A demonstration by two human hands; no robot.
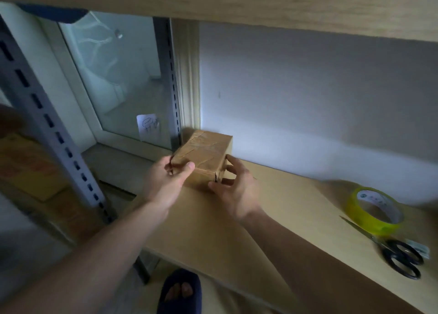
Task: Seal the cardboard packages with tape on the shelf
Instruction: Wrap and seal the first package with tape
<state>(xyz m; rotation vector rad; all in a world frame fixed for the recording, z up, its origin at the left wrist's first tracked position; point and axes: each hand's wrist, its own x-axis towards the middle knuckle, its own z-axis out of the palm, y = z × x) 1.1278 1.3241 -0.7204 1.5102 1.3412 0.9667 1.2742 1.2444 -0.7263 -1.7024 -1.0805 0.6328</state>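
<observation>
Cardboard package (205,158), taped, gripped by both hands

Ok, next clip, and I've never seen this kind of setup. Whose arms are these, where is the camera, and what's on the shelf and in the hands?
There is no machine here: a person works with bare hands, and the one picture comes from a camera worn on their head, looking forward and down.

The left hand and right hand grip a small cardboard box from either side. It stands on the wooden shelf, at the back by the wall, and glossy tape strips already run across its top.

To the right on the shelf lie a yellow-green tape roll and, just in front of it, black-handled scissors. Neither is being touched.

Below, a foot in a dark slipper shows on the floor.
</observation>
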